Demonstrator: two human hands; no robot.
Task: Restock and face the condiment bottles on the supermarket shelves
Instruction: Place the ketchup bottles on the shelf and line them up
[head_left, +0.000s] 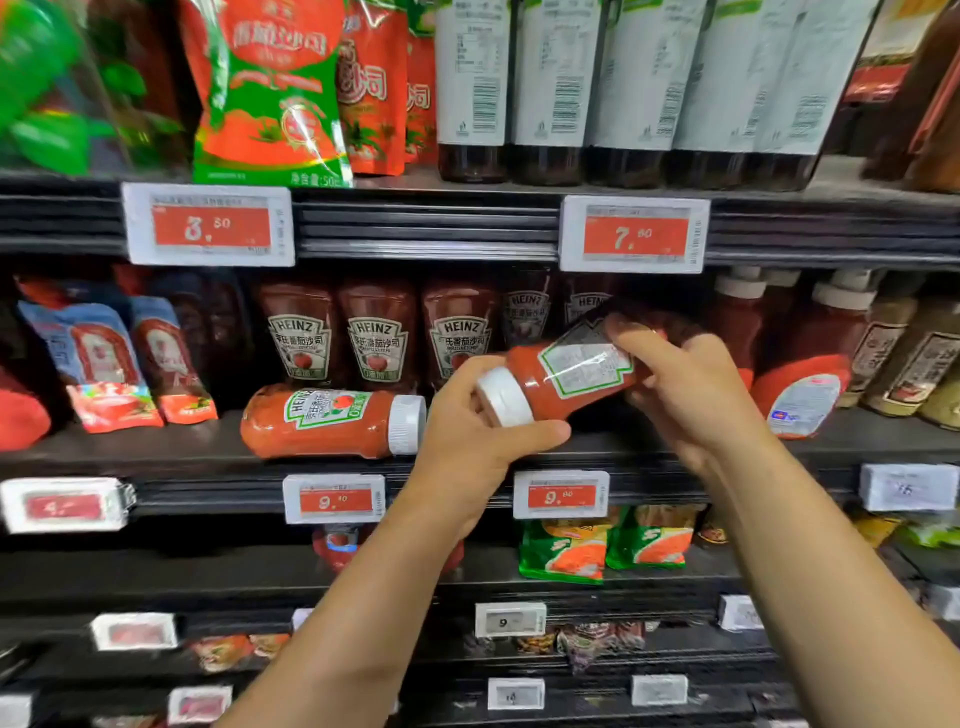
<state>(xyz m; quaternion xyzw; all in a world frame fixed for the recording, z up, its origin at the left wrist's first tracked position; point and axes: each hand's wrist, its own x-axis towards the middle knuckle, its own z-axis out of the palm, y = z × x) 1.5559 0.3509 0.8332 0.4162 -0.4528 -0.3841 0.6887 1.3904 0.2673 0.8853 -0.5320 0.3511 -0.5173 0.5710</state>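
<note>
A Heinz ketchup bottle (566, 371) is held tilted, back label up, before the shelf (208, 457). Its white cap (504, 396) is gripped by the left hand (478, 431); its base is clasped and partly hidden by the right hand (680, 384). Left of it, a second ketchup bottle (332, 422) lies sideways.

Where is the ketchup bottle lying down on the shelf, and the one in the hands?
Lying ketchup bottle (322, 423): head view, red body.
Held ketchup bottle (524, 382): head view, red neck.

HEINZ marks the lying ketchup bottle (332, 422); price tags (210, 224) read 3.60, 7.60, and 9.
</note>
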